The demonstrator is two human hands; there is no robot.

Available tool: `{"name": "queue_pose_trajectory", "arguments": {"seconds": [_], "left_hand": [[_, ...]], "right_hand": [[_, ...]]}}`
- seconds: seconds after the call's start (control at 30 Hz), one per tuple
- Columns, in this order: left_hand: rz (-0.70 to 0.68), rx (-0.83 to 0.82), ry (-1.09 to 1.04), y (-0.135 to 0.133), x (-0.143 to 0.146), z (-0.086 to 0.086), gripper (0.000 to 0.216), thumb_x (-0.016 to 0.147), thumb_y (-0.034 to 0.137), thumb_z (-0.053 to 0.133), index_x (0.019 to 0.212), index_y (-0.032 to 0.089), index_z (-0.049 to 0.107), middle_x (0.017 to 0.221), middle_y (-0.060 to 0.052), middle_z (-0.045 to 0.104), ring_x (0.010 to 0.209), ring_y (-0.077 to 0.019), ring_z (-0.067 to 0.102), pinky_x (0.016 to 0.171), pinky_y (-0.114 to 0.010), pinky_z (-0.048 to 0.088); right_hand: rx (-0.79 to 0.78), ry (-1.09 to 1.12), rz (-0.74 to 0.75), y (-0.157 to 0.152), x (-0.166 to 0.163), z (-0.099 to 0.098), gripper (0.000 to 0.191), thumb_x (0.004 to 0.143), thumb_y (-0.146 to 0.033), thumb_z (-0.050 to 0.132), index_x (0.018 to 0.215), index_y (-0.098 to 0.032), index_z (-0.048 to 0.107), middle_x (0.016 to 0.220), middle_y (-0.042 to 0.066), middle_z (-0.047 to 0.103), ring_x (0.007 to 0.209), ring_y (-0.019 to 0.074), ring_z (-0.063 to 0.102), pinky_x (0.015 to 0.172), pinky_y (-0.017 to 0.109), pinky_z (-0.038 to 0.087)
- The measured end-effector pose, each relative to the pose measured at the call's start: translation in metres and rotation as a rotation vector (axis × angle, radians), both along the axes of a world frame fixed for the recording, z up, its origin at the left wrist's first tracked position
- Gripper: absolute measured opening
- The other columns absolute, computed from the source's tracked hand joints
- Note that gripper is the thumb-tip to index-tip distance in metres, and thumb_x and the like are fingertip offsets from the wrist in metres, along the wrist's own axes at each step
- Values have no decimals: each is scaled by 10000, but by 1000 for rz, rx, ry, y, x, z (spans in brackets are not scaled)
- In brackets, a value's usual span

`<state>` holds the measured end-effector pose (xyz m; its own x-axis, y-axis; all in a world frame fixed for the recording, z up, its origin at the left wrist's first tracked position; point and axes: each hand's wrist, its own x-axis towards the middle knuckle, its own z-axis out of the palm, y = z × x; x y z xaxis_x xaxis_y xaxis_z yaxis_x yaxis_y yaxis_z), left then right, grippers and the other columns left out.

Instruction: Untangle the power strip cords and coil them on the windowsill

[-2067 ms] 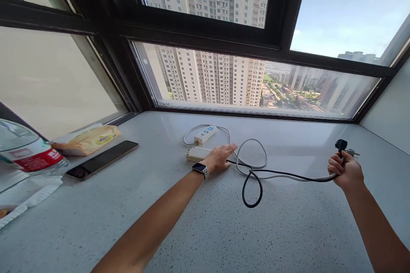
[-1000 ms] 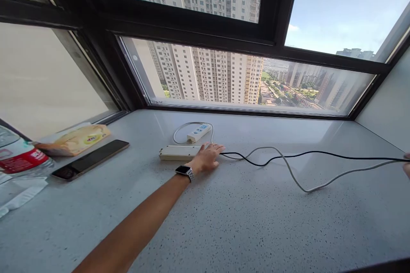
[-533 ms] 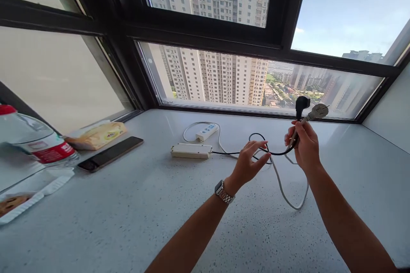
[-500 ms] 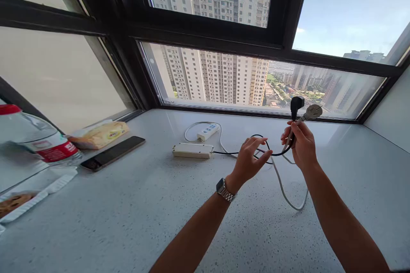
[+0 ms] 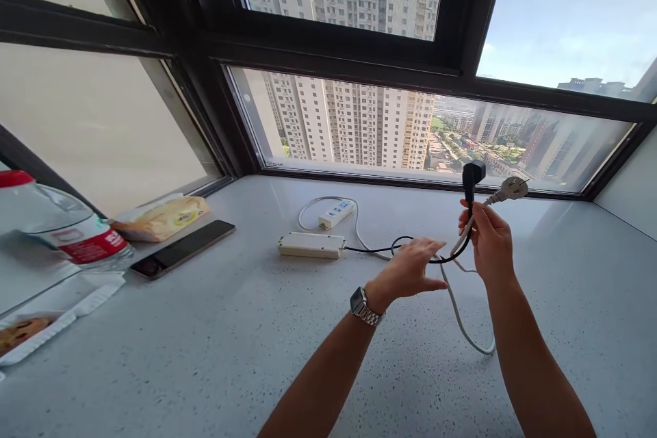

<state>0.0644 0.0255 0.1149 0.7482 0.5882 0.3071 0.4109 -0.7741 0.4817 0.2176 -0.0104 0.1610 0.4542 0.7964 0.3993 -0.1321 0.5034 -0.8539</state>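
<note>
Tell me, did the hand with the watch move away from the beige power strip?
Yes. The left hand lay on the beige strip two seconds ago; now it is lifted off, well to the strip's right, by the cords near the right hand.

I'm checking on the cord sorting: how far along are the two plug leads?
Done: both plug ends are gathered in the right hand, black plug and white plug raised. In hand: the left hand reaches to the black cord. Left: the white cord lies loose; both power strips sit apart.
</note>
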Motion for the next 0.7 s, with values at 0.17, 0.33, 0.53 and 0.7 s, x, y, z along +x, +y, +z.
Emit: {"name": "queue_pose_trajectory", "arguments": {"seconds": [0.17,0.33,0.53,0.7], "left_hand": [[177,-30,236,21,-19,-12,799,713,399,736,1402,234,367,1430,-130,432,1321,-305,379,1075,-495,306],[241,-6,172,33,-22,-26,651,802,383,635,1390,260,384,1456,-112,397,1318,-295,391,1041,-445,371],[237,-150,46,32,-13,-31,538,823,387,594,1311,192,479,1214,-118,619,1118,-267,583,912,-384,489],[32,-13,-97,27,-10,-27,527,765,196,620,1279,207,506,1339,-111,516,1212,-255,502,1006,-390,431]], "right_hand": [[215,209,-329,-14,30,16,267,765,-419,666,845,-165,673,620,-29,502,521,73,457,432,190,367],[452,335,-610,-35,57,30,131,840,-318,584,851,-211,659,670,-18,433,518,84,422,364,193,334],[464,260,-713,-35,66,29,116,826,-334,598,785,-231,634,651,-26,355,484,95,367,320,221,297],[348,277,-722,-22,61,24,117,748,-269,658,847,-207,655,607,-53,379,466,61,342,325,177,245]]}}
